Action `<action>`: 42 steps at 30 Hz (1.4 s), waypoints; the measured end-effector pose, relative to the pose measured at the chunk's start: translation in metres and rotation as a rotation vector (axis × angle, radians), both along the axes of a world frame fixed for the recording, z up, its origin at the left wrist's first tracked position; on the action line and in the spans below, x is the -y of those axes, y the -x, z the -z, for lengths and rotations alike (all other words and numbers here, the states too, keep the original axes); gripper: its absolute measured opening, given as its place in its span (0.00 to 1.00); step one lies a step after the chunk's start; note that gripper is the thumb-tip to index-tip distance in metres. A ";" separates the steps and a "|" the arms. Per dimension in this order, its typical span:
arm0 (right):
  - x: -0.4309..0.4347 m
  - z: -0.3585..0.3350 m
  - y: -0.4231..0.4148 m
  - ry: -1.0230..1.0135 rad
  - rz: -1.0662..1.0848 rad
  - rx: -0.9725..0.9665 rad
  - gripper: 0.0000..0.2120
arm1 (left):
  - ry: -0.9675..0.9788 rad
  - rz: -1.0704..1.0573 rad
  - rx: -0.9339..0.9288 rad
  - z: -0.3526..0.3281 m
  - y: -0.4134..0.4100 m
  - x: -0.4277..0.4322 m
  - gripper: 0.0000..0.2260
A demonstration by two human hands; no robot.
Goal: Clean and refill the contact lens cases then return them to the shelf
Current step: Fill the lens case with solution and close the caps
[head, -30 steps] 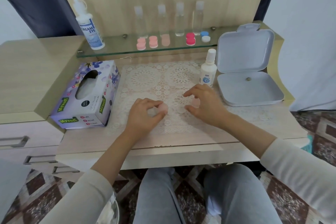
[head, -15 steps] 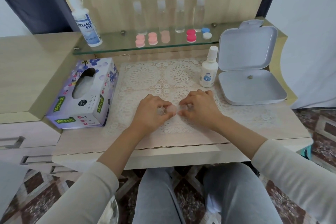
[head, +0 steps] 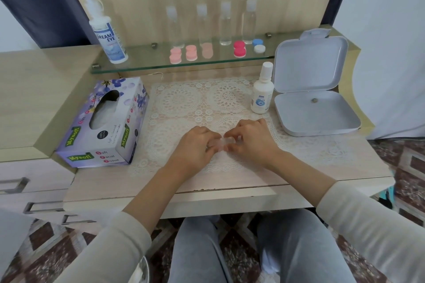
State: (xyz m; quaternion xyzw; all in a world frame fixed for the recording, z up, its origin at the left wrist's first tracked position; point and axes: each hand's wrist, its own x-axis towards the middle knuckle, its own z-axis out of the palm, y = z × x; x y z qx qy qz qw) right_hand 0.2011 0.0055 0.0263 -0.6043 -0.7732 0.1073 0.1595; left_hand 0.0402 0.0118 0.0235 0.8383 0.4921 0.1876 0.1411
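Contact lens case [head: 221, 142], small and translucent pink, is held just above the lace mat [head: 184, 101] at the middle of the desk [head: 326, 167]. Head view: the left hand [head: 197, 146] and the right hand [head: 251, 140] meet fingertip to fingertip, both with curled fingers pinching the case from opposite sides. This two-sided grip suggests one hand steadies the body while the other turns a cap, though the cap itself is too small to make out. The small dropper bottle [head: 262, 92] stands upright just beyond the right hand, probably kept near for refilling. The tissue box [head: 103, 122] lies to the left, within reach for wiping. An open white box [head: 315, 96] rests at the right, lid propped up. The remaining cases [head: 191, 52] sit in a row on the glass shelf [head: 138, 68], beside the large solution bottle [head: 107, 30], well apart from the hands.
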 end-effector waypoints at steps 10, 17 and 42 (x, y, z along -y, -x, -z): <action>0.003 0.001 0.000 0.004 -0.011 -0.023 0.13 | 0.051 -0.034 -0.208 -0.008 -0.006 -0.004 0.16; 0.004 0.000 -0.001 0.005 -0.018 -0.033 0.12 | 0.192 0.001 0.177 -0.012 0.003 0.002 0.13; 0.003 0.004 0.001 0.002 -0.012 -0.019 0.14 | 0.027 -0.245 0.264 0.008 -0.002 0.008 0.15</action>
